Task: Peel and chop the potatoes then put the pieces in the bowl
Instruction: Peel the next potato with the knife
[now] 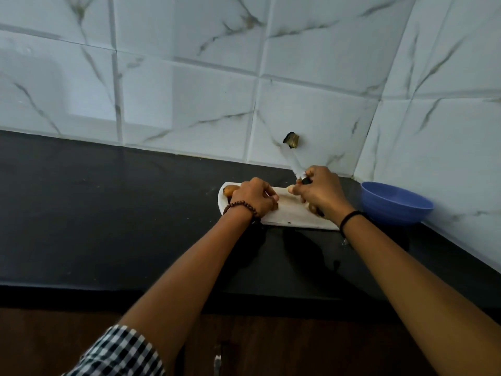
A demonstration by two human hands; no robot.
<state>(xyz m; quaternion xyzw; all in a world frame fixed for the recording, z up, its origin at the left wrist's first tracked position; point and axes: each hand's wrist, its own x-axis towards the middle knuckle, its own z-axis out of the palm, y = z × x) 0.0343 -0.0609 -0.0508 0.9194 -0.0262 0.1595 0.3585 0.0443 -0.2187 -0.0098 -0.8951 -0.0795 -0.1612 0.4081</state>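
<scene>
1 cutting board (287,214) | 1 blue bowl (395,204), far-right corner of the desk (135,213) | 1 potato (230,189), board's left end, half-hidden | right hand (321,194): fingers grip 1 knife (294,165) | left hand (253,198): fingers curled, contents hidden

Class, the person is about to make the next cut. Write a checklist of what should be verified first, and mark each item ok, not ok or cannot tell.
1. Right hand grips the knife: ok, its fingers curl round the handle.
2. Blade down on the cutting board: not ok, it points up toward the wall.
3. Left hand apart from the blade: ok.
4. Something held steady under the left hand: cannot tell, the hand hides it.
5. Bowl close by: ok, it stands on the counter right of the board.
6. Potato at the board's left end peeled: not ok, it looks brown-skinned.
</scene>
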